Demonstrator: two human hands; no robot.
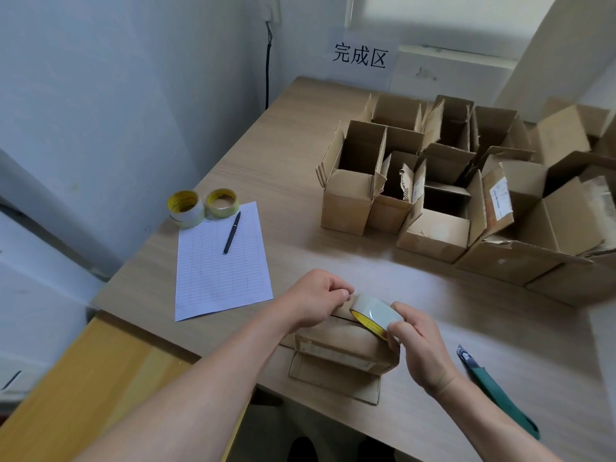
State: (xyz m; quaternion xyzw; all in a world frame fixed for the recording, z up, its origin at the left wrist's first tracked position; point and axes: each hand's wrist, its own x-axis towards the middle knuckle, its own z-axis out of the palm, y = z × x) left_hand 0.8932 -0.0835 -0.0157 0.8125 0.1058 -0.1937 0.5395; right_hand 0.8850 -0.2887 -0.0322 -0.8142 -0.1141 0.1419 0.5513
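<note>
At the near edge of a table, a person works a roll of tape over a small cardboard box. The right hand grasps the roll across its width, thumb and fingers curled around the outer face. The left hand, fingers curled, pinches at the roll's far side, apparently on the loose end of the film, though the end itself cannot be seen.

The roll looks light and rigid, with a smooth band that could slip, so a hold across its flat sides seems safest. The thin film is likely to cling and crease unless kept taut. The box seems light and easily dented, with one flap hanging open toward the person.

A utility knife lies to the right. Two spare rolls, a pen and a lined sheet lie to the left, and open cartons stand beyond.
</note>
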